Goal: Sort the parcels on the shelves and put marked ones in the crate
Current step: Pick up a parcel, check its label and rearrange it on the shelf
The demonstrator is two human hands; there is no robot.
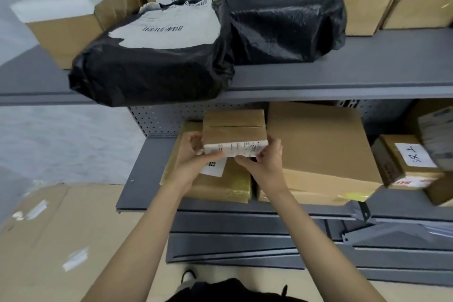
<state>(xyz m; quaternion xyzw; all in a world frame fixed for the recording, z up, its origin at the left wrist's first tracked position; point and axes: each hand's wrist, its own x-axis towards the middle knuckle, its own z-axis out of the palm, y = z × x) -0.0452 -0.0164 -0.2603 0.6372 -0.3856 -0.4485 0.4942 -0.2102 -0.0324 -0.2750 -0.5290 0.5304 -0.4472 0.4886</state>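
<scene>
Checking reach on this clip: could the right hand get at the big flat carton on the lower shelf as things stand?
Probably not yet: the right hand and left hand both hold the small box. The big flat carton lies uncovered right beside it.

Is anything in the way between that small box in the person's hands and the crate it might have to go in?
That can't be judged: no crate shows in this view. Both the left hand and the right hand already grip the small box directly, above the parcels on the lower shelf, with open space toward the person.
</scene>
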